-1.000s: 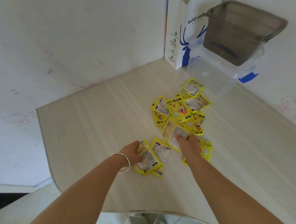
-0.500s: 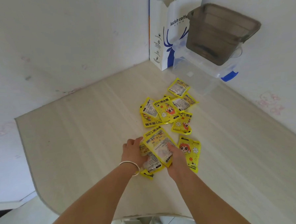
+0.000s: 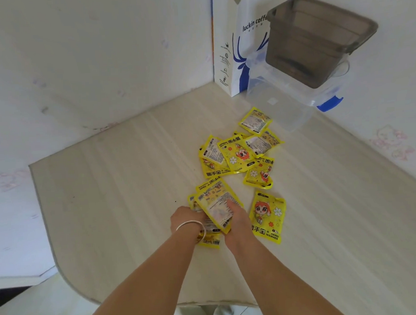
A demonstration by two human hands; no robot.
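Near the front of the pale wood-grain tabletop (image 3: 108,198), the left hand (image 3: 187,215) grips a stack of glossy yellow hand-warmer packets (image 3: 214,202) by its left side, and the right hand (image 3: 238,218) pinches the top one. There are perhaps four in the stack; overlaps hide the count. One loose yellow packet (image 3: 268,216) lies just to the right, and about seven more sit in a cluster (image 3: 237,153) behind. Leftward the tabletop runs wide to its rounded edge.

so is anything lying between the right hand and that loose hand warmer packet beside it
Nothing visible. The right hand and left hand hold the stack of packets. The loose hand warmer packet lies flat on the table just right of the right hand, with nothing in the narrow gap.
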